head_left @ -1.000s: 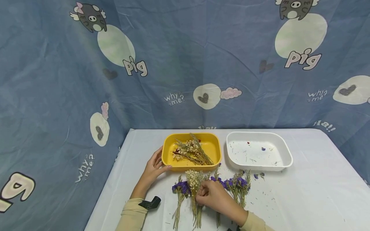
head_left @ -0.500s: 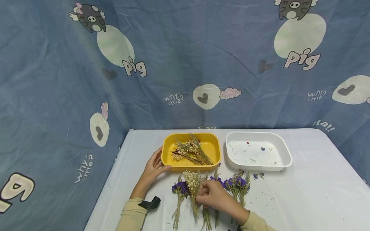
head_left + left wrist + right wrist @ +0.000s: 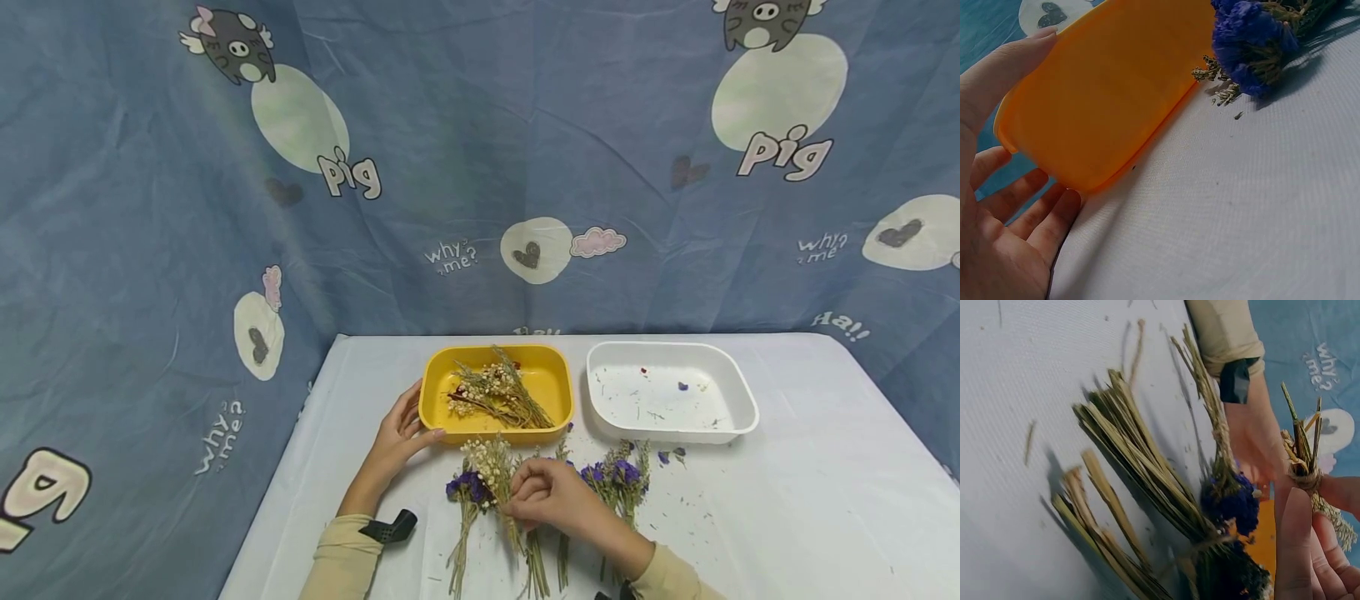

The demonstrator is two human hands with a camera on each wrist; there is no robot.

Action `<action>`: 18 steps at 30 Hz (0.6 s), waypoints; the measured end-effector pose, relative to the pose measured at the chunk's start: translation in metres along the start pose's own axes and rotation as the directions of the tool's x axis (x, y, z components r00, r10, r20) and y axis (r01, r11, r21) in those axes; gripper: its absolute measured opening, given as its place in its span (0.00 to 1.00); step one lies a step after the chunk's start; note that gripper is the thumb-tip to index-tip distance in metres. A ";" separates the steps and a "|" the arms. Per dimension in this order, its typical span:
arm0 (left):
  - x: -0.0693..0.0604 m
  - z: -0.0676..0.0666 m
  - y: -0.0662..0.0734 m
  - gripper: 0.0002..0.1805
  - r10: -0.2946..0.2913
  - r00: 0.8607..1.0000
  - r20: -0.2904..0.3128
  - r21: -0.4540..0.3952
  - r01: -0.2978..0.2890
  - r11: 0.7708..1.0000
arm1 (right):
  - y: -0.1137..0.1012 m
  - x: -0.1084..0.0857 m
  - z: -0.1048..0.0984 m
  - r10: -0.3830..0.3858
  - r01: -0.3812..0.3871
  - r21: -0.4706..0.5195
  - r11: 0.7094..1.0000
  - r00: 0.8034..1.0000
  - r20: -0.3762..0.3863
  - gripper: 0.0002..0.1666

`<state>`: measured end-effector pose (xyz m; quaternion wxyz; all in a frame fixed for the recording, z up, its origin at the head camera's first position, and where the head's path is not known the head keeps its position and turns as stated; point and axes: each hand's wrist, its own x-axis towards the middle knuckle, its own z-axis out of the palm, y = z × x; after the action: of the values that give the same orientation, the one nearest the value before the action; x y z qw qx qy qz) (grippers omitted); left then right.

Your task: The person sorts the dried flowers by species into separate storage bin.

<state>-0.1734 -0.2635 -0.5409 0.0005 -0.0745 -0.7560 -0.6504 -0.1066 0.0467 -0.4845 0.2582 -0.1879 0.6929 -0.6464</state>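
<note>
though some sprigs [image 3: 504,393] seem done in the tray [image 3: 551,382], which the spread left hand [image 3: 397,438] touches, the right hand [image 3: 558,498] pinches a pale bunch [image 3: 491,468], purple bunches [image 3: 470,488] left outside.

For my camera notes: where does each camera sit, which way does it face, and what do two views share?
Head: worn there, facing forward and down over the yellow tray and purple flowers; left hand, right hand and sleeves show.
Left wrist: worn there, facing the yellow tray's side; left hand shows.
Right wrist: worn there, facing the held bunch and stems; right hand and left forearm show.
Both wrist views share yellow tray and purple flowers.
</note>
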 end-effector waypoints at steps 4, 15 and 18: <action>0.000 0.000 0.000 0.53 0.000 1.000 -0.001 0.000 0.000 1.000 | -0.002 0.001 -0.005 -0.040 0.040 -0.028 0.999 0.999 0.022 0.14; -0.001 0.000 0.000 0.53 -0.002 1.000 -0.002 0.005 0.002 1.000 | -0.010 0.004 -0.019 -0.041 0.041 -0.023 0.999 0.999 0.023 0.16; 0.000 0.000 0.000 0.53 -0.003 1.000 -0.005 0.006 0.003 1.000 | -0.011 0.005 -0.023 -0.049 0.049 -0.025 0.998 0.999 0.021 0.16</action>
<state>-0.1730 -0.2637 -0.5406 0.0015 -0.0719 -0.7579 -0.6484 -0.1256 0.0608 -0.4733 0.2467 -0.2147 0.6936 -0.6418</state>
